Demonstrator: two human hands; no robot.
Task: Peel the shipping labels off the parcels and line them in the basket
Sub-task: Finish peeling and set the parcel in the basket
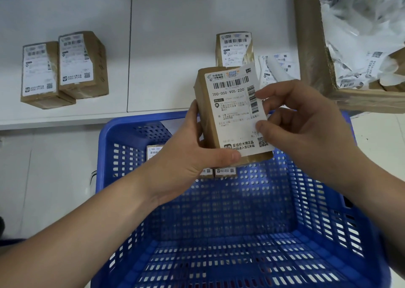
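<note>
1. Blue basket: perforated plastic, nearest the camera, set below the front edge of the white bench. At its far end lie a few small labelled parcels, partly hidden behind the hands.

2. Held parcel: brown paper-wrapped box, raised over the basket's far rim, tilted slightly.

3. Left hand: grip clamped on the held parcel, thumb across the lower front edge, fingers behind the left side.

4. Shipping label: white, barcoded, its right edge already lifted clear of the box and standing past the box's side.

5. Right hand: grip closed on the label's free right edge, thumb on the printed face, fingertips behind the sheet.

6. Handling note, judged: the step in hand is the peel. It goes best with a slow pull low across the box face toward the left, not straight up, so that the paper does not tear. The left thumb sits on the label's bottom corner and likely needs to shift off it as the peel reaches there.

7. Bench stock: two labelled parcels at the left, touching; one more parcel behind the held one; loose label sheets just beside it.

8. Cardboard box: at the right, holding crumpled white sheets.
</note>
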